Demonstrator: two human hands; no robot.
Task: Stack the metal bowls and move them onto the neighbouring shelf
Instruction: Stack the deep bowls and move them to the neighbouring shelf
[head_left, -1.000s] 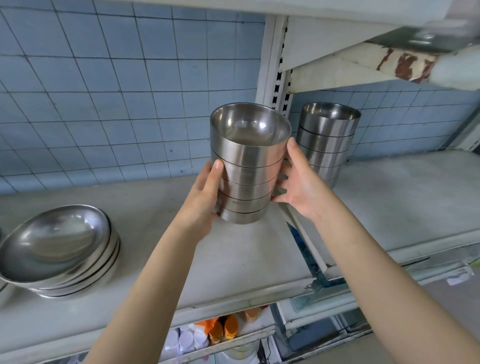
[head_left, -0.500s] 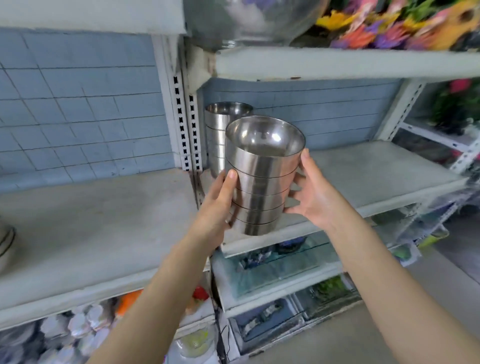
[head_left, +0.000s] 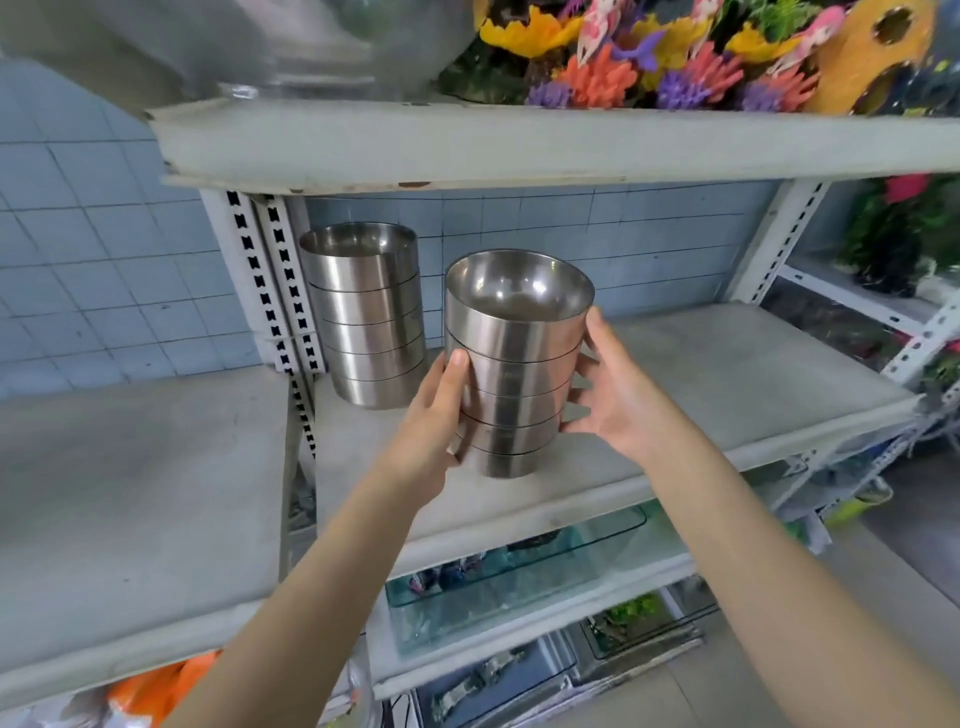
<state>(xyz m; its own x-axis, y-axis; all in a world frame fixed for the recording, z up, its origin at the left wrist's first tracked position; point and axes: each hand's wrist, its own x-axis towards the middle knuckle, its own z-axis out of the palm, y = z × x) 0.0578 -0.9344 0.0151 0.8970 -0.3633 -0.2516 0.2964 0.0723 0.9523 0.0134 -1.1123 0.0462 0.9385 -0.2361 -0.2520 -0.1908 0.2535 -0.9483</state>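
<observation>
Your left hand (head_left: 431, 415) and right hand (head_left: 613, 395) are clasping the bowl stack (head_left: 511, 374) over the right shelf (head_left: 727, 374); any tilt is threatening to slide bowls off

Head view, down and forward, close to shelf (head_left: 727, 374)

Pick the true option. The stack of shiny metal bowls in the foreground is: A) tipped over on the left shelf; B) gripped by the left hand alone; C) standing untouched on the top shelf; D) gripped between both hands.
D: the left hand and the right hand clasp opposite sides of the upright stack of shiny metal bowls.
</observation>
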